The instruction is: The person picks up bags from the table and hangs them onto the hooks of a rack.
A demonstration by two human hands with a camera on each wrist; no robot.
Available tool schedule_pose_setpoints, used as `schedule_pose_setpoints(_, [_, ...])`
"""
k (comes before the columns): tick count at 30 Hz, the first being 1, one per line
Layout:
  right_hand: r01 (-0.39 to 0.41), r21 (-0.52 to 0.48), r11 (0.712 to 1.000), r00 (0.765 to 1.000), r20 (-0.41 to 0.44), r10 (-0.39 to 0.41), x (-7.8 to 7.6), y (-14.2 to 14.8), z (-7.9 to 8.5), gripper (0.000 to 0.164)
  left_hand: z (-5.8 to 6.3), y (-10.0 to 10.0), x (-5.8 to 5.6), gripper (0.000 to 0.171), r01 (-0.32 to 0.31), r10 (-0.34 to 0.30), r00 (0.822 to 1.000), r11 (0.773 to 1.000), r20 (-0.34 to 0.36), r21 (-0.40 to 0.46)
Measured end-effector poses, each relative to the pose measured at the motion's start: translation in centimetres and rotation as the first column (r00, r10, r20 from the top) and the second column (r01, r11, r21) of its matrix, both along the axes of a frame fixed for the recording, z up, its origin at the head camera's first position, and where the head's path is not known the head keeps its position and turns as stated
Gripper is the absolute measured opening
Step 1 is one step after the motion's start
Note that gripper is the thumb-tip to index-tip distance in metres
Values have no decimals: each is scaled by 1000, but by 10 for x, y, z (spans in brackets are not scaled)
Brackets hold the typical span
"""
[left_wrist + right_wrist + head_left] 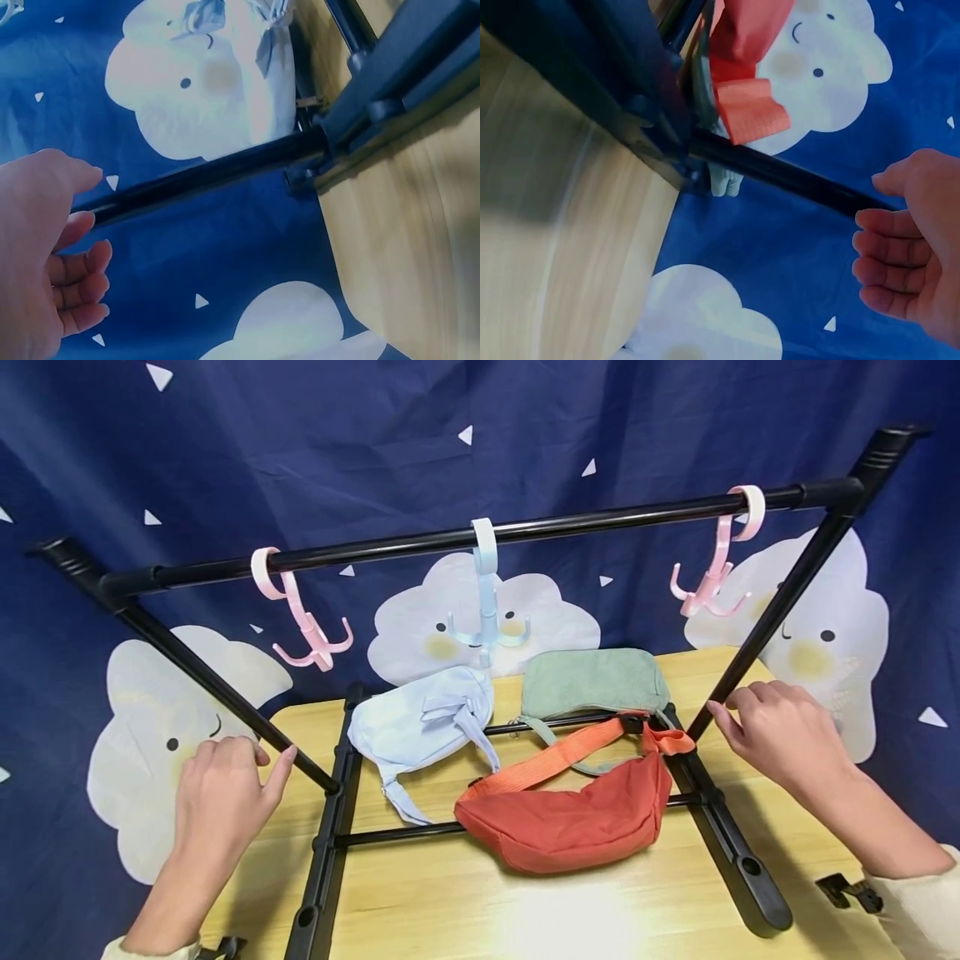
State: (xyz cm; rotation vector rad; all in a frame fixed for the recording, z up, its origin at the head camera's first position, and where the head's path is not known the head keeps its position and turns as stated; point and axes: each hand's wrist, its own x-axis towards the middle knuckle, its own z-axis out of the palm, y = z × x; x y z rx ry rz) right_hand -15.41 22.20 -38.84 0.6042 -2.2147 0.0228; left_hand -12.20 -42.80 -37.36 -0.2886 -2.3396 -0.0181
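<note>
My left hand [225, 793] is beside the left post [225, 697] of a black rack, fingers loosely curled, holding nothing; its thumb overlaps the post in the head view. Opposite it, my right hand [787, 735] is relaxed at the right post [795, 577]. Whether either hand touches its post is unclear. Two pink hooks, a left one [307, 627] and a right one [711, 581], hang from the top bar [600, 522] with a light blue hook [487, 602] between them. Below lie a red waist bag [570, 822] with an orange strap, a light blue bag [420, 718] and a green bag [592, 681].
The rack's left foot [322, 852] and right foot [723, 852] stand on a wooden table [420, 893], joined by low crossbars [397, 835]. The bags lie over or against these bars. Behind hangs a dark blue curtain [337, 443] with cloud prints.
</note>
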Motion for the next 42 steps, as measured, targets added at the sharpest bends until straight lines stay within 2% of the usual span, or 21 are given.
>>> schedule_pose_setpoints(6, [-4,-5,1000,1000,11,4,3,-8,6,67,4,15,3,60,49,-51,997,998,-54,-35])
schedule_pose_setpoints(11, [-78,-44,996,993,90,81,5,-16,10,54,10,29,4,55,105,-108,993,992,-43,-66])
schedule_pose_setpoints(14, [-117,-54,992,985,121,122,5,-23,13,57,10,38,2,47,143,-145,989,987,-21,-75])
schedule_pose_setpoints(17, [-130,-64,989,979,148,138,4,-29,15,70,7,47,-1,38,169,-169,986,982,2,-79])
schedule_pose_setpoints(22, [-183,-67,981,957,215,193,0,-38,15,71,0,62,-4,29,184,-179,981,981,80,-65])
schedule_pose_setpoints(25, [-220,-60,974,946,233,228,-2,-42,15,70,-3,70,-6,29,177,-170,975,984,146,-34])
schedule_pose_setpoints(36, [-343,-31,939,898,282,337,-11,-52,15,66,-4,97,-16,35,165,-171,928,985,330,46])
schedule_pose_setpoints(38, [-356,-28,934,888,302,347,-12,-52,14,61,-5,102,-19,36,169,-179,921,984,346,59])
schedule_pose_setpoints(42, [-374,-15,927,864,358,354,-14,-56,12,41,-9,112,-24,36,187,-201,907,980,370,74])
